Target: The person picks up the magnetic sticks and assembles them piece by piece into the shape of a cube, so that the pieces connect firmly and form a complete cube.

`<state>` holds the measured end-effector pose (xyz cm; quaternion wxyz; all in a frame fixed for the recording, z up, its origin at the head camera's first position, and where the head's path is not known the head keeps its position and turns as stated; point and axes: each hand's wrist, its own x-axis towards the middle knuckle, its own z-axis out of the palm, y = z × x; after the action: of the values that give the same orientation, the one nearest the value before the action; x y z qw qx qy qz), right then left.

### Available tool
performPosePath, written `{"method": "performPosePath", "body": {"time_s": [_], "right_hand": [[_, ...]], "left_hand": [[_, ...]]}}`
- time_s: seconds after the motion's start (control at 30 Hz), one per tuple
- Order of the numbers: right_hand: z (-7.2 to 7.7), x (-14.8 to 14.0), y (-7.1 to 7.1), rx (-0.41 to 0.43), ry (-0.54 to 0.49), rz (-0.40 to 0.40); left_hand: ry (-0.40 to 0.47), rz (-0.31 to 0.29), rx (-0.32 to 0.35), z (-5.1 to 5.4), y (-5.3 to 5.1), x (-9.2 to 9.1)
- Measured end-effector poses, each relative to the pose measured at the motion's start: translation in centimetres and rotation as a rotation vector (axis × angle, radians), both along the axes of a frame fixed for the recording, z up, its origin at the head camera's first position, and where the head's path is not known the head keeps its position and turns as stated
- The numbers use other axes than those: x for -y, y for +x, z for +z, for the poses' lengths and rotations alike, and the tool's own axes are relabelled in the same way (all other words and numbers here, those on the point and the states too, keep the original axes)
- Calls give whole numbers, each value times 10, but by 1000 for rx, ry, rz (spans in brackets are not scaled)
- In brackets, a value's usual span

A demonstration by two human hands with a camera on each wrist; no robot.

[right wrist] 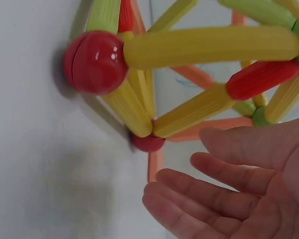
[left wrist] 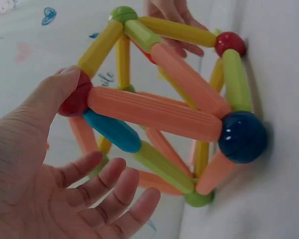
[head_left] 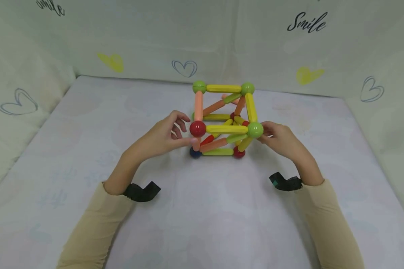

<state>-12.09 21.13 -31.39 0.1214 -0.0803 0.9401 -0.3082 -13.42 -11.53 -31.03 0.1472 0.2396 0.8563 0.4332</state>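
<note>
A cube-like frame of coloured sticks and balls [head_left: 227, 129] stands on the table, with slanted sticks crossing its sides. My left hand [head_left: 158, 136] is at its left side, the thumb touching the upper red ball [left wrist: 78, 99]. The other left fingers are relaxed and spread beside a blue-and-green slanted stick [left wrist: 112, 130], gripping nothing. A dark blue ball [left wrist: 242, 137] forms a lower corner. On the right side, my right hand [head_left: 282, 140] is beside the near upper green ball [head_left: 255, 130]. Its loosely extended fingers hold nothing in the right wrist view.
The table [head_left: 202, 224] has a pale cloth over it. Behind it hangs a light curtain [head_left: 242, 41] printed with hearts and lettering. Black straps [head_left: 143, 191] are on both wrists. A lower red ball [right wrist: 95, 62] rests on the table near the right hand.
</note>
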Motion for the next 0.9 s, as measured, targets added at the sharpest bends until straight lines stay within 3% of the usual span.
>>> {"method": "performPosePath", "body": {"time_s": [0.17,0.33,0.5,0.6,0.7,0.83,0.9], "right_hand": [[-13,2,-39,106,-81,-93],[-25,8,-75,143,-160,-152],[-34,14,-100,52,-219,-22],[-30,21,-102,-8,-330,98],[-13,32,-91,77,-355,14],[9,46,-73,224,-290,-194],[11,49,-69,217,-302,-199]], "left_hand": [[95,15,-120,16,10,-1],[128,8,-233,19,19,-9],[123,39,-255,13,20,-15],[136,59,-250,11,19,-16],[154,68,-236,11,19,-16],[181,69,-204,12,19,-16],[183,72,-192,13,19,-16]]}}
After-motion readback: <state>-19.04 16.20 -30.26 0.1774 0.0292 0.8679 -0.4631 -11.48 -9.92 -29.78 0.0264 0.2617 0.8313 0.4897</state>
